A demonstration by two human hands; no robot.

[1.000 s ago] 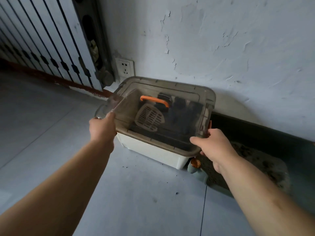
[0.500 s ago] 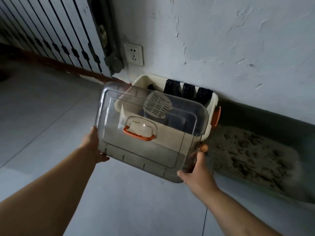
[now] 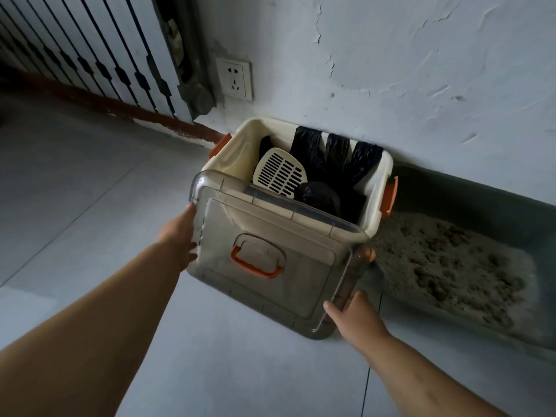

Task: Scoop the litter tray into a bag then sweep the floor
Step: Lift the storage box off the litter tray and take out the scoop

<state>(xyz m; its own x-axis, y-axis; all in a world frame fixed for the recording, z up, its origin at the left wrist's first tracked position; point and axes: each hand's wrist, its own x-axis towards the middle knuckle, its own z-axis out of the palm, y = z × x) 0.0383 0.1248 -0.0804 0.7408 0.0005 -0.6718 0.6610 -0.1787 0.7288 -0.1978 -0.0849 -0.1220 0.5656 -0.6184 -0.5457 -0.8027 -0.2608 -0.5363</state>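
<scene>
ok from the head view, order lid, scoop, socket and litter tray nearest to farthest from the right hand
1. lid: gripped at its near corner by the right hand.
2. tray: on the floor, just to the right.
3. scoop: ahead, inside the open box by the wall.
4. socket: on the wall, up and to the left.

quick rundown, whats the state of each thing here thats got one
lid, off the box, tilted, held at both sides
left hand, grips the lid's left edge
right hand, grips the lid's near right corner
storage box, open, on the floor by the wall
scoop, upright inside the box, unheld
black bags, inside the box, unheld
litter tray, uncovered, clumpy litter inside
wall socket, nothing plugged in
</scene>
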